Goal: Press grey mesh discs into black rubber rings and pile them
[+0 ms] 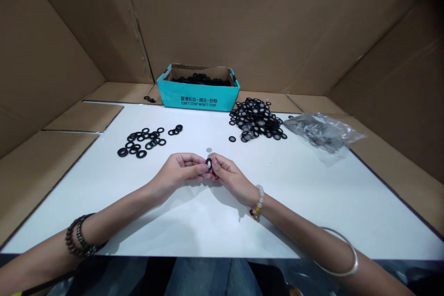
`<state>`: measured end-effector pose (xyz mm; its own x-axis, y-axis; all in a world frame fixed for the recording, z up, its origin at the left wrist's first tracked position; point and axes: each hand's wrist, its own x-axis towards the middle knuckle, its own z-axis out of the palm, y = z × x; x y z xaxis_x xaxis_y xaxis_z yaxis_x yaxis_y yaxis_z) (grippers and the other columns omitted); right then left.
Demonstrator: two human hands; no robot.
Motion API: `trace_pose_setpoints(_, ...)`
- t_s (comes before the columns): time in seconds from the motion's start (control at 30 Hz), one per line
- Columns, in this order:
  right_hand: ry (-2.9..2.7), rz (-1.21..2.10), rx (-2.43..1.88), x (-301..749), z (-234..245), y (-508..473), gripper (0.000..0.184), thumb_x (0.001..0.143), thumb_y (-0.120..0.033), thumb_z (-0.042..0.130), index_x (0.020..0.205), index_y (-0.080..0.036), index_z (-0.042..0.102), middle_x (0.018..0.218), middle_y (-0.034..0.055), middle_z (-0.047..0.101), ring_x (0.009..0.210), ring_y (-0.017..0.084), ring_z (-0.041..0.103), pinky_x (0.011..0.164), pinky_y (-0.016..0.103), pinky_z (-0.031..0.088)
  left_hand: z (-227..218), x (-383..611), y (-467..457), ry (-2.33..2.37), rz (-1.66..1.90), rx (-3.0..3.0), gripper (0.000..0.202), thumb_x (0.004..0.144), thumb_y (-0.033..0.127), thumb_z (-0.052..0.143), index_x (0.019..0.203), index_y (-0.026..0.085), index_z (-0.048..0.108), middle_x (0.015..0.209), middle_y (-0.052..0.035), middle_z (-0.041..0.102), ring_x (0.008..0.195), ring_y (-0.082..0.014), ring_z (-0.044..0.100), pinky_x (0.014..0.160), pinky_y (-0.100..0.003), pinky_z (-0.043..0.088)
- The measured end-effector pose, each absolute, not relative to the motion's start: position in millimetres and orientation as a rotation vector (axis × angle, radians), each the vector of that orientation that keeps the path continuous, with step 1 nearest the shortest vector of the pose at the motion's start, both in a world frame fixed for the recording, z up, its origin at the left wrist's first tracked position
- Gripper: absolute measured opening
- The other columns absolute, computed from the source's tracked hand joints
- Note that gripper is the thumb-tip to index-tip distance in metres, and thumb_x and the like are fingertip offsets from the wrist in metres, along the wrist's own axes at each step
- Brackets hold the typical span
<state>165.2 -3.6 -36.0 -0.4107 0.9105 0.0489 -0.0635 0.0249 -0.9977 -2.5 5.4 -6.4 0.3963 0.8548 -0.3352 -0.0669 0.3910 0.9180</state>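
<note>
My left hand (182,169) and my right hand (227,175) meet over the middle of the white table (298,203), fingertips pinched together on one small black ring (208,163) with a pale centre. A tiny grey disc (209,150) lies on the table just beyond the fingers. To the left are scattered plain black rings (144,141). On the far right is a pile of black rings with grey mesh centres (256,120).
A teal cardboard box (197,95) holding more black rings stands at the back centre. A clear plastic bag (322,132) with dark parts lies at the right. Brown cardboard walls surround the table on three sides.
</note>
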Motion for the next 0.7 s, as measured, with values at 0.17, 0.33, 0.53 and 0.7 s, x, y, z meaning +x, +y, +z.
trace_pose_setpoints(0.17,-1.735,1.165,-1.008,169,-28,-6,0.035,0.093,-0.046,0.036,0.069,-0.020,0.041,0.064,-0.0018,0.042,0.060,0.013,0.038,0.058,0.027,0.030,-4,-2,6,1.019,0.758,1.071,0.024,0.063,0.034,0.077,0.072,0.014,0.066,0.065,-0.0036,0.070,0.060,-0.0123,0.062,0.062,-0.024,0.048)
trace_pose_setpoints(0.33,-1.973,0.760,-0.994,172,-21,-8,0.024,0.093,-0.027,0.039,0.073,-0.020,0.049,0.068,0.0011,0.050,0.067,0.016,0.046,0.065,0.029,0.036,-3,1,6,1.010,0.773,1.154,0.021,0.062,0.029,0.076,0.065,0.013,0.064,0.059,-0.0012,0.064,0.056,-0.0109,0.058,0.058,-0.022,0.046)
trace_pose_setpoints(0.53,-2.183,0.479,-0.872,181,-15,-6,0.032,0.089,-0.018,0.045,0.120,-0.024,0.049,0.106,0.0087,0.055,0.098,0.022,0.048,0.085,0.039,0.040,-9,-2,6,0.977,0.767,1.101,0.018,0.067,0.030,0.073,0.070,0.013,0.068,0.064,-0.0016,0.064,0.060,-0.0113,0.057,0.066,-0.026,0.047)
trace_pose_setpoints(0.7,-2.184,0.355,-0.844,182,-15,-4,0.025,0.087,-0.018,0.050,0.110,-0.023,0.056,0.106,0.0089,0.054,0.100,0.023,0.048,0.086,0.040,0.041,-11,-4,7,0.968,0.721,1.045,0.015,0.067,0.029,0.073,0.074,0.016,0.069,0.070,-0.0005,0.065,0.063,-0.0100,0.057,0.068,-0.025,0.045)
